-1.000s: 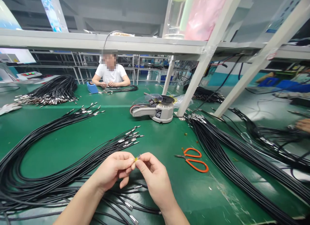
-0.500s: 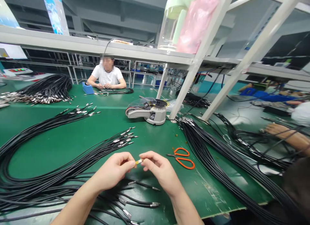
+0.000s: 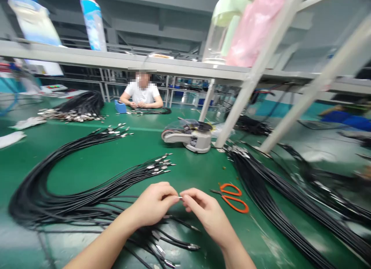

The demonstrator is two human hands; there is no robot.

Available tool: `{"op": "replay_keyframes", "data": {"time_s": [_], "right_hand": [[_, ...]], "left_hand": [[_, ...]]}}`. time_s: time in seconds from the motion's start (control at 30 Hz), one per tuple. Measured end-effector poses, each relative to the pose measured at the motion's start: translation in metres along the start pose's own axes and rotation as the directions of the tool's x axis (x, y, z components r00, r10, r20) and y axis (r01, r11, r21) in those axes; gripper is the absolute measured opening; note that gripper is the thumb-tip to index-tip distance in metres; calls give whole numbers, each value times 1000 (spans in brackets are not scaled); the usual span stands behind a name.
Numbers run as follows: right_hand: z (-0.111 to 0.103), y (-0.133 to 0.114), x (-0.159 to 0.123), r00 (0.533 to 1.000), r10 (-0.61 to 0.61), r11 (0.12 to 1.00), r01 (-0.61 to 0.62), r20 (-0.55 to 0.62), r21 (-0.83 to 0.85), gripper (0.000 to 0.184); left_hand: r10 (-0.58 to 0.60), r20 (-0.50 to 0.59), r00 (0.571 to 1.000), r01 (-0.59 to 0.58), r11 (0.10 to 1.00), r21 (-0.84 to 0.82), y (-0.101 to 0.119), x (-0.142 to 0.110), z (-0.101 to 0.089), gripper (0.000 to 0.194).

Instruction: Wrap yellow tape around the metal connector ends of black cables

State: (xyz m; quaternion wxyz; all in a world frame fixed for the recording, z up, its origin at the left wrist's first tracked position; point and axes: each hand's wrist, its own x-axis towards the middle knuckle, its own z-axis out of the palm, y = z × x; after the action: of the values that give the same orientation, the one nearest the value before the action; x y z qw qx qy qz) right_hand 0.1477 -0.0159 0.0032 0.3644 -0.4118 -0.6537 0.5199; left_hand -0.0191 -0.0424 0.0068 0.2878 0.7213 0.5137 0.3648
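Observation:
Close together above the green bench, my left hand (image 3: 158, 203) and my right hand (image 3: 204, 211) are both closed in a pinch. Between their fingertips shows a sliver of a small silvery connector (image 3: 180, 198); the fingers cover most of it. Below them lie loose black cables (image 3: 174, 238) with metal ends. A bundle of black cables (image 3: 116, 184) curves round at the left, its silvery tips just beyond my left hand. Orange-handled scissors (image 3: 234, 198) rest on the bench to the right of my right hand.
A grey tape dispenser (image 3: 199, 141) stands beyond my hands. Long black cable bundles (image 3: 269, 199) run along the right side, near a white shelf post (image 3: 240, 106). A shelf (image 3: 174, 68) crosses overhead with bottles on it. Across the bench sits a person (image 3: 142, 95) in white.
My view has swung left, so the scene sits further right. The yellow part seen on the small connector half a second ago is now hidden, and my fingertips are closer together.

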Motion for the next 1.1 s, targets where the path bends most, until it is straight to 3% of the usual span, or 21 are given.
{"op": "replay_keyframes", "data": {"time_s": [0.27, 0.37, 0.43, 0.57, 0.7, 0.87, 1.1], "right_hand": [[-9, 13, 4, 997, 2, 996, 5, 82, -85, 24], [-8, 15, 4, 997, 12, 994, -4, 72, -113, 26], [-6, 16, 3, 999, 14, 992, -7, 53, -129, 25], [-5, 19, 3, 999, 30, 994, -27, 27, -108, 25], [-4, 21, 5, 998, 53, 995, -51, 23, -85, 24], [-3, 24, 5, 999, 50, 995, -49, 2, -91, 25], [-8, 34, 10, 1000, 13, 989, -9, 26, -148, 29]], "left_hand": [[142, -36, 989, -126, 952, 279, -1, 3, 15, 16], [150, -16, 989, -132, 911, 390, 7, -5, 12, 19], [151, -65, 986, -105, 883, 457, 9, -19, 3, 24], [74, -335, 939, 70, 915, 398, -8, -56, -31, 26], [-45, -404, 914, 231, 875, 426, -39, -92, -61, 24], [-7, -498, 867, 321, 772, 549, -69, -130, -76, 22], [5, -702, 712, 564, 592, 576, -100, -167, -94, 27]]}}
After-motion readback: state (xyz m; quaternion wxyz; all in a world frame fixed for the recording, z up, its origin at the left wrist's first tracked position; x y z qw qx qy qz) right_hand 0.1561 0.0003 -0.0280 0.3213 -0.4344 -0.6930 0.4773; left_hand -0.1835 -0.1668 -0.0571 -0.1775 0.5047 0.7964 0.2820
